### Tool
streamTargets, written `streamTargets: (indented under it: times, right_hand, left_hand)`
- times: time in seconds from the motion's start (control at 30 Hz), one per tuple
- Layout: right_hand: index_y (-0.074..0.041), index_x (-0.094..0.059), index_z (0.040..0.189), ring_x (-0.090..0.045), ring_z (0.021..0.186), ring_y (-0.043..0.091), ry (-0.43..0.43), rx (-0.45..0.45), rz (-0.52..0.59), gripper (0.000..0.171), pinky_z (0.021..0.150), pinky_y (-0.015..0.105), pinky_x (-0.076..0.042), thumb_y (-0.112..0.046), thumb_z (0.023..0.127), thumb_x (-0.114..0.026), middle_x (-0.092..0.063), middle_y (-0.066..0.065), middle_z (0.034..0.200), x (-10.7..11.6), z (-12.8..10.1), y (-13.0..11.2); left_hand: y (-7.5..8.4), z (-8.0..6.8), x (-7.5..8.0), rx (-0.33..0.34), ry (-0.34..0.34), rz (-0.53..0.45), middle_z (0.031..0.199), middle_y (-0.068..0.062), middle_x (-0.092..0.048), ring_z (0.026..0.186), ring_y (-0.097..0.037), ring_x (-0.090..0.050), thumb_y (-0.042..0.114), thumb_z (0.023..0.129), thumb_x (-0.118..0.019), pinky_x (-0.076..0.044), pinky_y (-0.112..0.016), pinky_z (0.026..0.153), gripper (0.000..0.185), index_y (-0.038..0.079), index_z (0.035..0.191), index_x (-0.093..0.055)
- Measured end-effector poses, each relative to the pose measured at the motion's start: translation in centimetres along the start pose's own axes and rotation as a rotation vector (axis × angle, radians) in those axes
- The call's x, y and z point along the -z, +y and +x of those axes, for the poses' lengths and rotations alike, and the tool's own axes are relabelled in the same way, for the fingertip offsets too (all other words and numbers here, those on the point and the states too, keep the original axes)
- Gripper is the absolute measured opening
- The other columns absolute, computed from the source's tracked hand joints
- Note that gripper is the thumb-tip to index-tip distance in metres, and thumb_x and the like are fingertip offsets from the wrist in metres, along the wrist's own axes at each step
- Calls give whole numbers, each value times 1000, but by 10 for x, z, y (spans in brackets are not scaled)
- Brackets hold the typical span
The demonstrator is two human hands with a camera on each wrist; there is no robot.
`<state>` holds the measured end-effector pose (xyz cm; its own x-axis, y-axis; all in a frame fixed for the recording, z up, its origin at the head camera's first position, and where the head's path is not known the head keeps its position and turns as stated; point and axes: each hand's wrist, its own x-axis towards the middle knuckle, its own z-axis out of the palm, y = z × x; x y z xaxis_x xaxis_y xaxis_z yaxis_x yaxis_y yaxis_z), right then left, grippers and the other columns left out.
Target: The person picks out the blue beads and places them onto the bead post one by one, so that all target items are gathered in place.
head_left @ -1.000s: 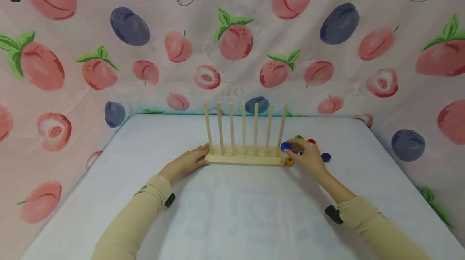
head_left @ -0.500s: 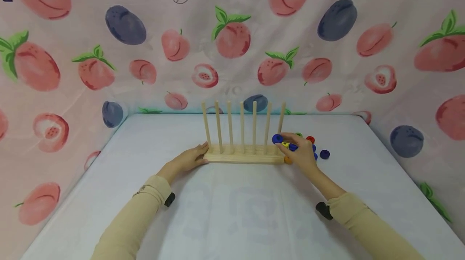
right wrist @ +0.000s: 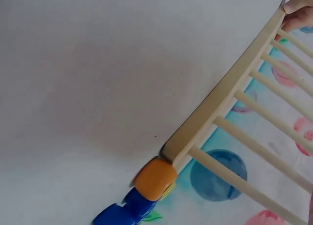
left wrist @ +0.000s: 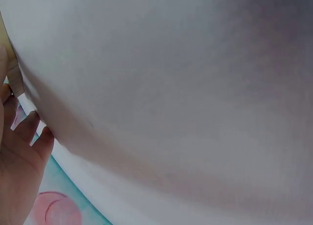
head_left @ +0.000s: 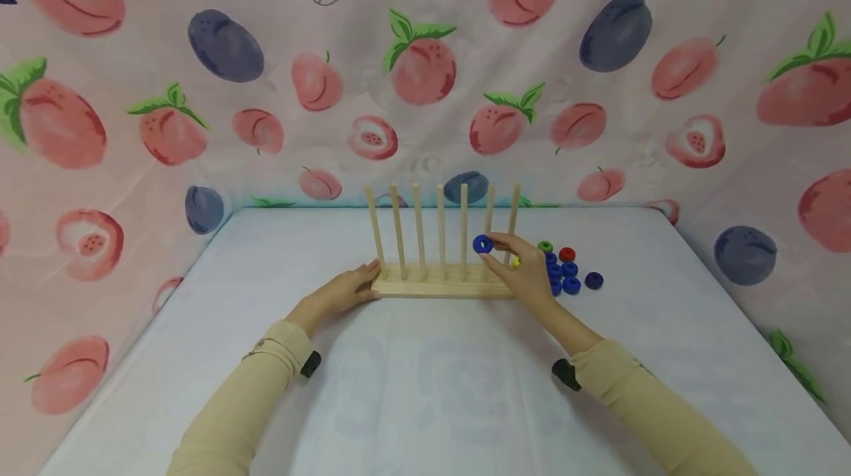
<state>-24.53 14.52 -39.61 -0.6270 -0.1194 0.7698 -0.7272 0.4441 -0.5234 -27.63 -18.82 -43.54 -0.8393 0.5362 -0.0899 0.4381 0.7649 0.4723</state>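
Note:
A wooden rack [head_left: 432,289] with a row of several upright pegs stands on the white table. My left hand [head_left: 340,291] holds its left end, thumb at the front and fingers toward the back. Between thumb and fingertips, my right hand [head_left: 530,278] pinches a blue bead [head_left: 476,245], raised in front of the pegs near the rack's right end. The bead's hole faces the head camera. No bead sits on the visible pegs. The held bead is out of the right wrist view, where an orange bead [right wrist: 155,178] lies against the rack's right end.
Right of the rack lie several blue beads [head_left: 571,285], a red bead [head_left: 567,254], a green bead [head_left: 545,246] and a dark blue bead [head_left: 595,281] set apart. A partly hidden yellow bead [head_left: 516,262] shows behind my right hand. A fruit-print cloth [head_left: 425,128] hangs behind the table.
My right hand has carried the blue bead left and upward, from beside the rack's right end to in front of the pegs. The left hand stays on the rack.

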Motion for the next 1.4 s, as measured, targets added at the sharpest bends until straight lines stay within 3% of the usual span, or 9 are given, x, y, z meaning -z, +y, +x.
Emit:
streamTargets:
  times: [0.13, 0.47, 0.83, 1.03, 1.4]
  right_hand:
    - [7, -67, 104, -68, 85, 32, 17, 34, 6, 34, 85, 4, -46, 6, 72, -77, -70, 21, 101, -4, 3, -3]
    - [8, -66, 105, -68, 85, 31, 17, 171, 28, 38, 89, 8, -47, 7, 69, -78, -70, 21, 101, -10, 18, -13]
    - [9, -62, 114, -68, 91, 31, -22, 292, 24, 43, 83, 37, -56, 6, 73, -75, -69, 23, 106, -26, 43, -32]
    - [9, -63, 112, -67, 96, 32, -51, 382, 23, 41, 83, 38, -56, 6, 73, -75, -69, 23, 106, -37, 53, -45]
    - [5, -64, 111, -67, 99, 30, -56, 409, -11, 37, 87, 39, -55, 2, 75, -75, -69, 19, 106, -47, 72, -61]
  left_hand:
    - [4, 0, -1, 35, -13, 22, 153, -20, -22, 139, -44, -24, 30, 96, -53, -22, -56, 114, 64, -1, 146, -27]
    - [2, 1, -4, 27, -17, 16, 152, -21, -23, 139, -44, -24, 30, 95, -54, -23, -56, 114, 66, -2, 145, -26]
    - [3, 0, 0, 43, -20, 25, 153, -22, -22, 139, -45, -23, 31, 96, -53, -22, -57, 114, 65, -1, 146, -26]
    - [2, -1, -1, 39, -18, 28, 153, -22, -23, 139, -45, -24, 31, 96, -52, -22, -56, 114, 65, -2, 146, -26]
    - [2, 1, 1, 36, -14, 37, 151, -24, -25, 138, -45, -25, 30, 96, -52, -23, -57, 114, 64, -2, 146, -26]
